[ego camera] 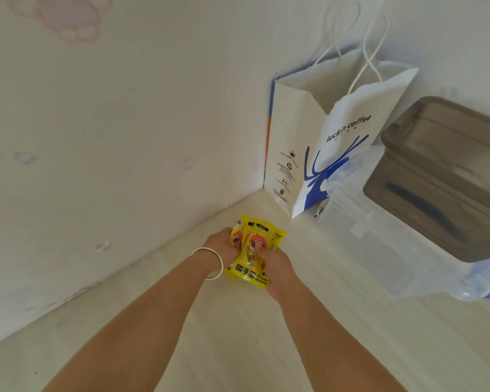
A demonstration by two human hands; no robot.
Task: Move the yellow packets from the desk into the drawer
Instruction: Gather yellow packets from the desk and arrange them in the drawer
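Observation:
A small stack of yellow packets [252, 251] with a cartoon figure and black lettering lies on the pale wooden desk [266, 349], near the corner where it meets the wall. My left hand [224, 244], with a silver bangle on its wrist, grips the stack's left side. My right hand [277, 267] grips its right side, thumb pressed on the top packet's face. How many packets are in the stack is hidden. No drawer is in view.
A white paper coffee bag [309, 154] with blue print stands in the corner just behind the packets. To the right lie a clear plastic bag [379, 244] and a grey lidded plastic box [441, 179]. The wall [111, 137] runs along the desk's left edge.

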